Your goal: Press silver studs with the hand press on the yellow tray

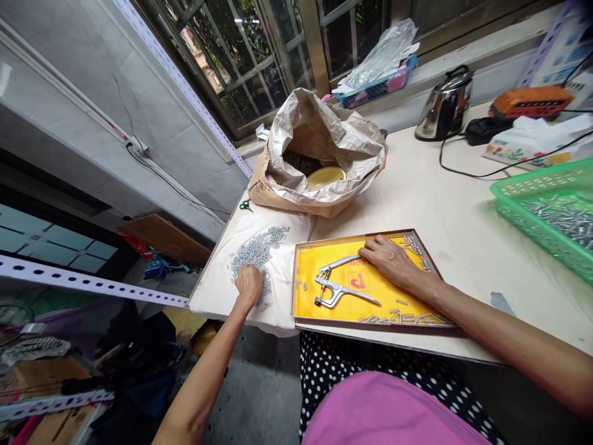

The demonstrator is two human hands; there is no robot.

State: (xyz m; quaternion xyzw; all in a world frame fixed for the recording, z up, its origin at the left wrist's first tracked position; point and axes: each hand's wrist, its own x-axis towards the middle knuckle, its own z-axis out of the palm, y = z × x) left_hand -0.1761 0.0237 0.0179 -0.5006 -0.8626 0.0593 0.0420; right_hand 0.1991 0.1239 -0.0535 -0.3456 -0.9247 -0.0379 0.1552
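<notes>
My left hand [250, 283] is at the near edge of a pile of small silver metal pins [257, 248] on the white cloth. Its fingers are curled down and closed; what they hold is hidden. Spring-loaded silver pliers [331, 290] lie with jaws toward the left in a shallow yellow-bottomed tray [296, 296]. My right hand [389, 262] reaches over the tray, fingers bent and closed at the end of the pliers' upper handle. Clear or silvery little tubes [403, 318] lie along the tray's near side and in its far right corner.
Behind the tray stands an open paper sack [319, 201] with a yellow bowl [327, 177] inside. Green-handled scissors [246, 205] lie at the left edge. To the right are a green basket [532, 216] of metal pieces, a kettle [447, 105] and a tissue box [519, 148].
</notes>
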